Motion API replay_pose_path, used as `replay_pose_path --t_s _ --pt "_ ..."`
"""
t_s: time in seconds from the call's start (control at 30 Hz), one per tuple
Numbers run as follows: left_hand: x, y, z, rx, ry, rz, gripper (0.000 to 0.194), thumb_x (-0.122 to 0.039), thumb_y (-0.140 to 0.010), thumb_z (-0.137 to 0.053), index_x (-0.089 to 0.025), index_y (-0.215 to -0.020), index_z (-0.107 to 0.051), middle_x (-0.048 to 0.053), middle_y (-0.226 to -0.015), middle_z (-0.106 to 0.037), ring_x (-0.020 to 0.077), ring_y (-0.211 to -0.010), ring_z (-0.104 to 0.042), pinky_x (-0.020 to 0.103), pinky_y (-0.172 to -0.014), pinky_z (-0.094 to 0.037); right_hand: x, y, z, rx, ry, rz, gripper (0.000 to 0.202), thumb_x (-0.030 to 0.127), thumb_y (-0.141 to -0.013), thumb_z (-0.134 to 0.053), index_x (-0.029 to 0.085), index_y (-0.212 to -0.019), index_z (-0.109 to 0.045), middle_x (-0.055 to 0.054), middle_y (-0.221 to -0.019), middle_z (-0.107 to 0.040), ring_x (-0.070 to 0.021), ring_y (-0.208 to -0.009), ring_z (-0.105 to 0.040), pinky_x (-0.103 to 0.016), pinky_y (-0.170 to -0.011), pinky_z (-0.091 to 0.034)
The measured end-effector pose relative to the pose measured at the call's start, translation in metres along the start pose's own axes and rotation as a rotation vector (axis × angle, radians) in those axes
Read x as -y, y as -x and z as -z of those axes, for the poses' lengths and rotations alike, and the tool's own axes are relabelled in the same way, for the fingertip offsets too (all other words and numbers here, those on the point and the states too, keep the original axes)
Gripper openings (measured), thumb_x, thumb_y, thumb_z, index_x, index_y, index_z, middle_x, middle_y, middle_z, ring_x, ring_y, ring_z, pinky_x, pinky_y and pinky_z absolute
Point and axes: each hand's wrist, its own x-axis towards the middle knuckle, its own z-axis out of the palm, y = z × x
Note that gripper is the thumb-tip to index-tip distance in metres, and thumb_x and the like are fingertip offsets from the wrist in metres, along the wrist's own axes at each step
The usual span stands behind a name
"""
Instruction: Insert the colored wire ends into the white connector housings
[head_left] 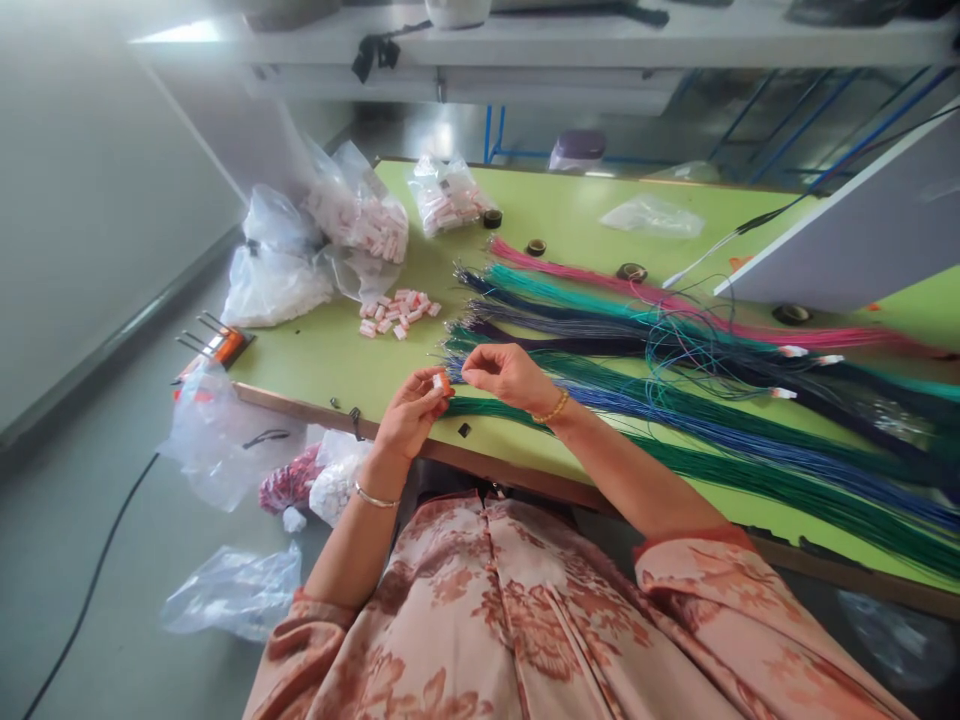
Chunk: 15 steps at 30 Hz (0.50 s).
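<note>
My left hand (pixel 409 412) pinches a small white and orange plastic connector (pixel 441 383) near the table's front edge. Just to its right, my right hand (pixel 511 380) is closed in a pinch, its fingertips a little apart from the connector. Whatever it holds is too fine to make out. Beneath and beside the hands lie bundles of blue wires (pixel 637 412) and green wires (pixel 720 468), with metal-tipped ends toward the left. A loose pile of similar connectors (pixel 399 313) sits beyond my left hand.
Pink wires (pixel 600 270), teal wires (pixel 555 288) and dark wires run rightward across the green table (pixel 315 350). Bags of connectors (pixel 448 195) stand at the back left. Tape rolls (pixel 632 272) lie behind the wires. An orange spiked holder (pixel 225 345) is at the left corner.
</note>
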Motion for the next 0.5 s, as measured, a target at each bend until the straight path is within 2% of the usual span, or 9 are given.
replay_pose_path --t_s 0.13,0.27,0.4,0.5 --pt "0.012 0.0 -0.007 0.032 0.081 0.03 0.032 -0.019 -0.071 -0.075 -0.022 -0.103 -0.069 0.002 -0.089 -0.065 0.0091 -0.074 -0.061 0.021 -0.068 -0.05 -0.003 0.015 -0.002 -0.033 0.03 -0.033 0.018 0.034 -0.072 -0.063 0.016 -0.073 -0.063 0.003 -0.06 -0.052 -0.0076 -0.054 -0.038 -0.022 -0.051 -0.031" --pt "0.021 0.0 -0.009 0.06 0.037 0.047 0.036 -0.023 -0.074 -0.073 -0.023 -0.11 -0.067 0.004 -0.098 -0.066 0.0108 -0.078 -0.062 0.026 -0.074 -0.052 -0.008 0.028 -0.005 -0.084 0.095 -0.048 0.017 0.035 -0.072 -0.062 0.018 -0.071 -0.063 0.004 -0.055 -0.047 -0.0069 -0.05 -0.031 -0.022 -0.047 -0.025" --pt "0.025 0.0 -0.01 0.098 0.004 0.044 0.036 -0.025 -0.078 -0.071 -0.025 -0.114 -0.066 0.003 -0.099 -0.065 0.0107 -0.08 -0.063 0.028 -0.081 -0.052 -0.01 0.037 -0.009 -0.143 0.179 -0.007 0.015 0.032 -0.072 -0.061 0.017 -0.07 -0.063 0.002 -0.058 -0.053 -0.0077 -0.051 -0.035 -0.022 -0.049 -0.028" --pt "0.025 0.002 -0.012 0.106 0.061 0.068 0.037 -0.022 -0.077 -0.071 -0.025 -0.114 -0.066 0.002 -0.097 -0.066 0.0093 -0.079 -0.062 0.026 -0.08 -0.052 -0.012 0.041 -0.01 -0.173 0.237 0.013 0.014 0.03 -0.072 -0.06 0.017 -0.068 -0.063 0.002 -0.059 -0.056 -0.0077 -0.052 -0.037 -0.022 -0.05 -0.03"
